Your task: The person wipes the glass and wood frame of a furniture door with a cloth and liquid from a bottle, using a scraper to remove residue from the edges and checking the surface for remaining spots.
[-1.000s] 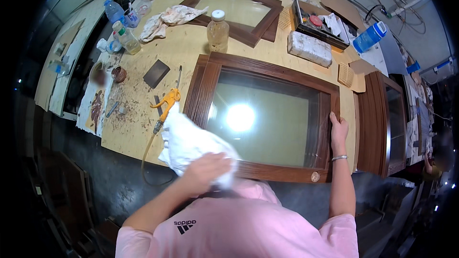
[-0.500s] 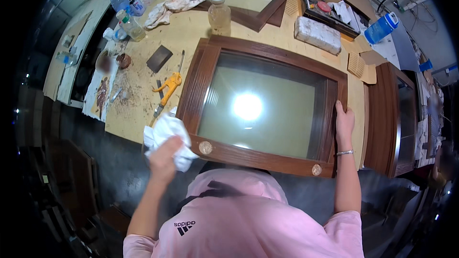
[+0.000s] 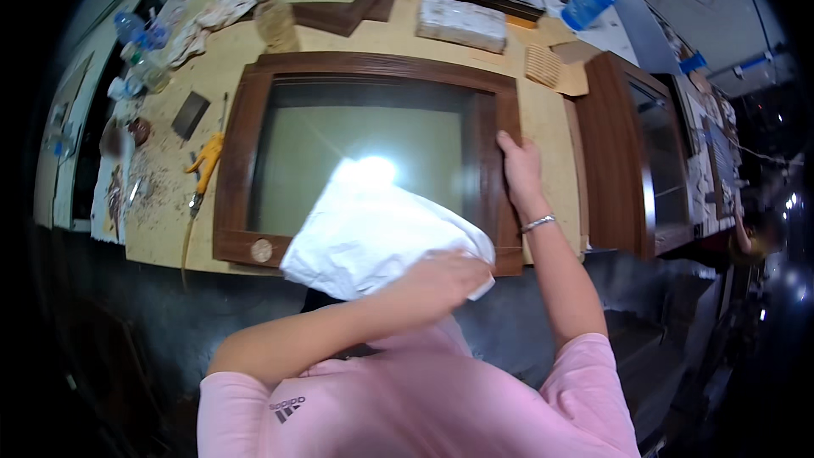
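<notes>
A brown wooden cabinet door [image 3: 233,170] with a glass pane [image 3: 297,148] lies on the worktable, its near edge towards me. My left hand [image 3: 437,284] reaches across my body and grips a white cloth [image 3: 373,233]. The cloth is spread over the near part of the pane and the front rail, hiding the frame's near right part. At the door's right side, my right hand [image 3: 523,168] is closed around the outer edge, thumb on top. A round pale patch [image 3: 261,249] shows on the near left corner of the frame.
Left of the door lie a yellow air blow gun [image 3: 206,161] with a hose and a dark flat pad [image 3: 191,114]. A bottle of yellowish liquid [image 3: 275,21], a wrapped block [image 3: 462,24] and another frame [image 3: 339,19] stand or lie beyond. A brown cabinet [image 3: 615,153] is at right.
My left hand has swept the cloth from the door's left front corner rightward across its front, and the bunched cloth has opened out. My right hand keeps its hold. The view has turned right.
</notes>
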`<state>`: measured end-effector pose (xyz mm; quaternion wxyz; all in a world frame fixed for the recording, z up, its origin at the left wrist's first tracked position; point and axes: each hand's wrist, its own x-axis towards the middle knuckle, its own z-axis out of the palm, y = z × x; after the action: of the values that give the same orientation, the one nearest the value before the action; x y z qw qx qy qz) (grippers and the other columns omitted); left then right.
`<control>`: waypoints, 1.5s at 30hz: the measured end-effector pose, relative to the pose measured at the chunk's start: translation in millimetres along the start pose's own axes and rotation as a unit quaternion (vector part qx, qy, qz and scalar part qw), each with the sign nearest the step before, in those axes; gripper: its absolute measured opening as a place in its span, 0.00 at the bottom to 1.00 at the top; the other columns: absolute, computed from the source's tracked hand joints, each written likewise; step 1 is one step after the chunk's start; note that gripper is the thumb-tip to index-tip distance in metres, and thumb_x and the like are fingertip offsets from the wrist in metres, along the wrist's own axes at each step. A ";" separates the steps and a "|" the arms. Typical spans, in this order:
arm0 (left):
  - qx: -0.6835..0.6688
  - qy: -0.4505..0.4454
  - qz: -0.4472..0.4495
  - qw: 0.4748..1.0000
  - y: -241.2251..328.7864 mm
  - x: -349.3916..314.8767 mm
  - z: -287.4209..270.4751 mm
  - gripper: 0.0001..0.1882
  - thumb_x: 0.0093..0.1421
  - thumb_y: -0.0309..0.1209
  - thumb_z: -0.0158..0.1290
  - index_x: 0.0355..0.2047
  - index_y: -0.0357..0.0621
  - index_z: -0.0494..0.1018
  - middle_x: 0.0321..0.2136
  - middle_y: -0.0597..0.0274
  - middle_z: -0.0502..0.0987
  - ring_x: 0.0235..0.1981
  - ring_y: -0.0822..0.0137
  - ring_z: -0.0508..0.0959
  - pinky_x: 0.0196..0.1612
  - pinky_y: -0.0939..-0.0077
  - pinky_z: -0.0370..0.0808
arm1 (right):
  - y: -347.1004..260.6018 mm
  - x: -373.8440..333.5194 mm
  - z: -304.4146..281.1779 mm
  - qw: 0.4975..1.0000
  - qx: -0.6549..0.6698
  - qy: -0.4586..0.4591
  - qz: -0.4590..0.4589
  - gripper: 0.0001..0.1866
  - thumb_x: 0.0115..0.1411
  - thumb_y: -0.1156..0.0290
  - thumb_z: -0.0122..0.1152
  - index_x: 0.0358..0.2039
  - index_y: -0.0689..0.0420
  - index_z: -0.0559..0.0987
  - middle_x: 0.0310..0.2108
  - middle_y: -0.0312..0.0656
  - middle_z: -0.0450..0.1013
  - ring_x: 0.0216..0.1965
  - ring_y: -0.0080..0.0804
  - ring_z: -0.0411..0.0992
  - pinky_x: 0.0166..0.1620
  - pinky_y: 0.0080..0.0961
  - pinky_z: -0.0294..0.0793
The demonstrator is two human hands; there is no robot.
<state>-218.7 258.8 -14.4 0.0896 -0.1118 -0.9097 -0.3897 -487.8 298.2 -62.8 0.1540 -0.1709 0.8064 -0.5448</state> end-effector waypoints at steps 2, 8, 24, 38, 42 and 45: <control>0.111 -0.008 0.004 0.994 7.6 0.8 -28.7 0.26 0.56 0.23 0.52 0.57 0.44 0.72 0.59 0.57 0.73 0.61 0.55 0.72 0.64 0.57 0.66 | 4.6 2.6 -8.9 0.999 0.021 -0.009 0.028 0.20 0.62 0.62 0.63 0.43 0.69 0.79 0.39 0.44 0.80 0.40 0.32 0.76 0.45 0.30 0.73; 0.138 0.039 0.011 0.990 9.0 7.3 5.6 0.28 0.53 0.23 0.54 0.57 0.46 0.73 0.60 0.59 0.72 0.62 0.58 0.71 0.64 0.57 0.67 | -22.8 -11.8 4.9 0.996 -0.076 0.029 0.039 0.23 0.59 0.60 0.65 0.39 0.72 0.79 0.34 0.52 0.80 0.35 0.40 0.77 0.42 0.34 0.74; 0.088 -0.007 0.031 0.996 23.3 48.4 8.0 0.32 0.50 0.21 0.56 0.58 0.44 0.72 0.60 0.55 0.72 0.62 0.54 0.70 0.65 0.51 0.65 | -12.9 -7.7 1.4 0.998 0.038 0.003 0.054 0.17 0.58 0.66 0.65 0.39 0.70 0.79 0.36 0.51 0.79 0.38 0.40 0.76 0.43 0.33 0.73; -0.156 0.507 -0.411 0.741 -46.2 -227.0 -146.6 0.14 0.60 0.24 0.45 0.43 0.32 0.76 0.35 0.61 0.79 0.36 0.71 0.79 0.41 0.76 0.75 | 0.8 -4.4 -3.4 0.989 0.128 -0.004 0.080 0.15 0.57 0.68 0.65 0.36 0.71 0.79 0.29 0.44 0.78 0.30 0.34 0.75 0.36 0.33 0.73; -0.194 0.496 -0.463 0.709 -56.1 -235.7 -205.4 0.13 0.60 0.24 0.47 0.43 0.34 0.77 0.32 0.63 0.79 0.30 0.73 0.79 0.35 0.79 0.76 | -30.0 -18.6 -12.6 0.971 0.224 -0.015 0.084 0.10 0.55 0.75 0.66 0.34 0.69 0.80 0.28 0.38 0.77 0.29 0.24 0.74 0.32 0.24 0.72; -0.199 0.434 -0.482 0.734 -60.5 -210.6 -234.4 0.17 0.60 0.24 0.51 0.49 0.32 0.76 0.33 0.62 0.80 0.31 0.73 0.80 0.35 0.79 0.76 | -62.4 -30.4 -21.7 0.975 0.220 -0.007 0.042 0.10 0.54 0.78 0.68 0.35 0.68 0.79 0.30 0.39 0.78 0.30 0.23 0.74 0.33 0.22 0.73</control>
<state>-15.4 19.1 50.7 0.2506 0.5082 -0.6053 -0.5591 -463.3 307.9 5.0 0.2161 -0.1026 0.6721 -0.7007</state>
